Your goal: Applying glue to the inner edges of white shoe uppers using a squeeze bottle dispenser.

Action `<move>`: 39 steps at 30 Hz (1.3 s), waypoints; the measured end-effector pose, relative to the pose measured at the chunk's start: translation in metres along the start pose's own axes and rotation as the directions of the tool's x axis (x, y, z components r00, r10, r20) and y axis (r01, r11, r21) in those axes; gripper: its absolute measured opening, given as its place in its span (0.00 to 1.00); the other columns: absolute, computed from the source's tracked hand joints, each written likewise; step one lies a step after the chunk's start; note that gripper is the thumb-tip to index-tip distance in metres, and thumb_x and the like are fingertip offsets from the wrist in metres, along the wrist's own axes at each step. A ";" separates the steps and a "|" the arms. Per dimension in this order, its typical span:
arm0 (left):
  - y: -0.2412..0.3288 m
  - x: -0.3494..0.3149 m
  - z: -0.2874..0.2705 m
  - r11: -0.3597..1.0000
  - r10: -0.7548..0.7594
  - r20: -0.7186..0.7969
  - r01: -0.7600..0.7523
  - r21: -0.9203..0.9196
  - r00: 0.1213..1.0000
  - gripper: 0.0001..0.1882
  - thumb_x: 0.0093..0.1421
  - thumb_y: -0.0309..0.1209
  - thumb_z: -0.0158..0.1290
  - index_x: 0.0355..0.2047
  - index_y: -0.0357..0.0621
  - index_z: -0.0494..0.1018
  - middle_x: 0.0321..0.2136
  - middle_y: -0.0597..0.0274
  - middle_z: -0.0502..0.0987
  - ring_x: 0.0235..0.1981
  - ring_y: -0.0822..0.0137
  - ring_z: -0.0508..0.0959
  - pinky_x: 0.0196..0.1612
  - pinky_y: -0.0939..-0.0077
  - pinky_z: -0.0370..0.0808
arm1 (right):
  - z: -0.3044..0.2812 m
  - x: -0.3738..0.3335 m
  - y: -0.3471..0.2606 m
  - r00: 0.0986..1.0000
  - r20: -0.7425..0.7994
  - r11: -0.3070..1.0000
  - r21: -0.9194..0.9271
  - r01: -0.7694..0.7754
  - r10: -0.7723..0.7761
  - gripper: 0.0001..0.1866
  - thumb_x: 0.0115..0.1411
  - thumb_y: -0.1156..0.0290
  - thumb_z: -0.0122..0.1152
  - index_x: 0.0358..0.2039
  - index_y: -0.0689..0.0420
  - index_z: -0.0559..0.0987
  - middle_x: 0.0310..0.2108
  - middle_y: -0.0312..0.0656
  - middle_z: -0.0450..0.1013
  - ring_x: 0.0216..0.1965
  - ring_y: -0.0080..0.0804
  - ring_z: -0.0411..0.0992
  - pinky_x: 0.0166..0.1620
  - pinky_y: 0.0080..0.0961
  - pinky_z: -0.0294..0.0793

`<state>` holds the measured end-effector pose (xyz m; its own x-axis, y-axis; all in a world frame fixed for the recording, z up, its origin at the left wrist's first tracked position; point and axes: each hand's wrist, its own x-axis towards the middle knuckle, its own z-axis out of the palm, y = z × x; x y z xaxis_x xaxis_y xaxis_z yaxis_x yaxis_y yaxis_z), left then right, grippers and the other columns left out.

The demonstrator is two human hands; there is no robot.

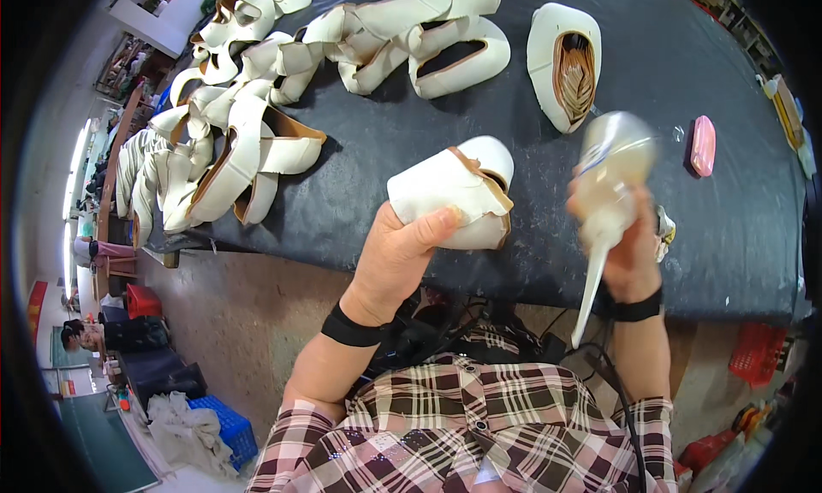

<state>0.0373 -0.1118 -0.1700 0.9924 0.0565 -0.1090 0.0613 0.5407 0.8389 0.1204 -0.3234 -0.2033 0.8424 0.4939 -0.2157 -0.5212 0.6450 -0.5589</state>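
Observation:
My left hand is closed around a white shoe upper with a tan lining, its thumb pressed on the white outside. In my right hand is a translucent squeeze bottle with a long pale nozzle. The bottle is tipped so that the nozzle points down toward my body; it looks slightly blurred, and the nozzle is apart from the upper. Both hands are over the near part of a dark table. Beyond the bottle, another white shoe upper lies alone, with brown crumpled material showing in its opening.
Many white shoe uppers are heaped and strung across the table's left and far side. A pink oblong item lies to the right. A small crumpled wrapper sits beside my right hand. On the floor are a blue crate and a red basket.

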 end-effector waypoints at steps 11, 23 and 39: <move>0.007 0.002 -0.002 0.978 -0.088 0.070 0.073 0.197 0.994 0.17 0.44 0.28 0.53 0.36 0.36 0.66 0.31 0.62 0.71 0.32 0.74 0.70 0.38 0.81 0.66 | 0.041 0.002 -0.040 0.743 0.104 0.632 -0.456 0.627 -0.661 0.18 0.49 0.67 0.51 0.40 0.58 0.65 0.37 0.38 0.65 0.37 0.28 0.66 0.36 0.26 0.69; 0.005 -0.004 0.003 0.980 -0.100 0.069 0.086 0.178 0.993 0.18 0.43 0.28 0.54 0.35 0.36 0.66 0.31 0.61 0.71 0.32 0.74 0.71 0.38 0.82 0.66 | 0.020 0.001 -0.041 0.840 0.084 0.788 -0.308 0.533 -0.536 0.19 0.50 0.67 0.50 0.42 0.59 0.63 0.40 0.41 0.64 0.42 0.32 0.64 0.41 0.33 0.67; -0.002 0.005 0.009 0.982 -0.109 0.093 0.092 0.165 0.990 0.18 0.42 0.25 0.52 0.36 0.36 0.66 0.31 0.62 0.72 0.32 0.73 0.71 0.38 0.81 0.66 | 0.011 0.003 -0.044 0.867 0.006 0.835 -0.265 0.482 -0.498 0.18 0.51 0.66 0.49 0.42 0.59 0.63 0.40 0.42 0.64 0.42 0.34 0.64 0.42 0.34 0.68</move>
<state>0.0432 -0.1198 -0.1673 0.9855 -0.0807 -0.1495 0.1694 0.3973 0.9019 0.1441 -0.3442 -0.1706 0.9892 0.1106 0.0963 0.0066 0.6223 -0.7828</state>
